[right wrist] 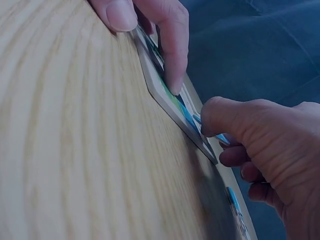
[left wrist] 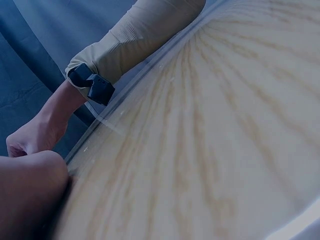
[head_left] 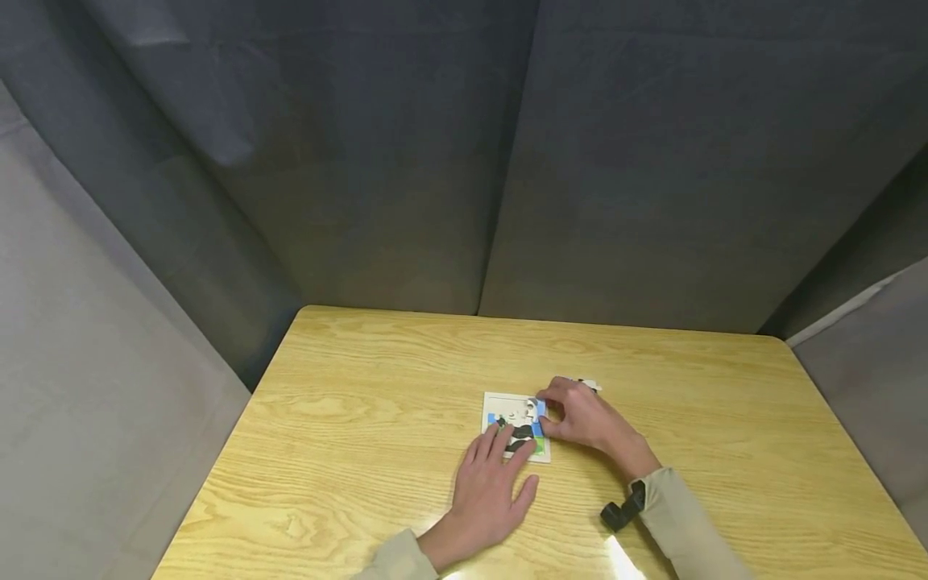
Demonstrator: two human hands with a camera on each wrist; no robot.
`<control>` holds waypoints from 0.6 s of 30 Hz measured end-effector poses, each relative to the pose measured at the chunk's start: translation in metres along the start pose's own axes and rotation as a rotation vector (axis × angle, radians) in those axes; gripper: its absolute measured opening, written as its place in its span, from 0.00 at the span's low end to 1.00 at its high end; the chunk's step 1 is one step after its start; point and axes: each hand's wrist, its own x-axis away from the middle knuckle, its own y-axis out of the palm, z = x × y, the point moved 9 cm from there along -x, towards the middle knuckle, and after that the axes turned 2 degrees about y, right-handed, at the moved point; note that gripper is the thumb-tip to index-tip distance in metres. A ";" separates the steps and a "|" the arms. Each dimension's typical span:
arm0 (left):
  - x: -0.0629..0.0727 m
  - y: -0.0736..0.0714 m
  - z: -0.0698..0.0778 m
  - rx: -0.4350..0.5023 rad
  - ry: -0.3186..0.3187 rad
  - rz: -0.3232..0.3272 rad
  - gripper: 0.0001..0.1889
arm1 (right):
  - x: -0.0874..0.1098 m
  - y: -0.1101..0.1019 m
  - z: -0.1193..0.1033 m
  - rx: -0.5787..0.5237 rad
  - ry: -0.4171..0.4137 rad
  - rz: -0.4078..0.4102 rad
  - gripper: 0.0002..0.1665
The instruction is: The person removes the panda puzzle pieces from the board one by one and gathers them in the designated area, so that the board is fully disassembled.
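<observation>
A small square jigsaw puzzle [head_left: 495,401] with a pale frame and a black-and-white animal picture on blue and green lies on the table. My left hand [head_left: 487,487] rests its outstretched fingers on the puzzle's lower part, covering some of the picture. At the upper right corner, my right hand [head_left: 580,415] pinches a blue-edged puzzle piece [right wrist: 222,139] between thumb and fingers, tilted over the board. The right wrist view shows a left finger [right wrist: 175,55] touching the picture. Most of the pinched piece is hidden by the right hand.
Loose puzzle pieces [head_left: 590,385] lie just beyond the right hand, partly hidden by it. The wooden table [head_left: 348,451] extends around the puzzle, with grey curtains [head_left: 391,161] behind and at both sides. A black wrist device [head_left: 622,509] sits on the right cuff.
</observation>
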 end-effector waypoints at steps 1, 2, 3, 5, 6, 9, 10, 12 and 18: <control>0.000 0.000 0.000 -0.002 0.001 0.000 0.26 | 0.001 -0.001 0.001 -0.006 0.006 0.005 0.21; 0.000 0.001 0.000 -0.004 0.000 -0.005 0.26 | 0.001 -0.002 0.002 -0.016 0.012 0.011 0.21; 0.000 0.001 0.000 -0.005 -0.001 -0.011 0.26 | 0.001 -0.003 0.004 -0.025 0.018 0.017 0.21; 0.000 0.002 0.000 -0.004 -0.002 -0.014 0.26 | 0.003 -0.005 0.007 -0.049 0.033 0.030 0.21; 0.000 0.002 0.000 -0.003 -0.003 -0.016 0.26 | 0.003 -0.007 0.008 -0.064 0.040 0.036 0.21; 0.000 0.001 0.000 0.001 -0.002 -0.014 0.26 | 0.005 -0.011 0.014 -0.103 0.056 0.047 0.19; 0.000 0.001 0.000 0.002 -0.002 -0.009 0.26 | 0.006 -0.012 0.016 -0.119 0.060 0.049 0.19; 0.000 0.000 0.000 0.001 -0.002 -0.004 0.26 | 0.008 -0.015 0.019 -0.148 0.069 0.052 0.18; 0.000 -0.002 0.000 0.003 -0.001 0.012 0.25 | 0.016 -0.024 0.035 -0.197 0.135 0.048 0.18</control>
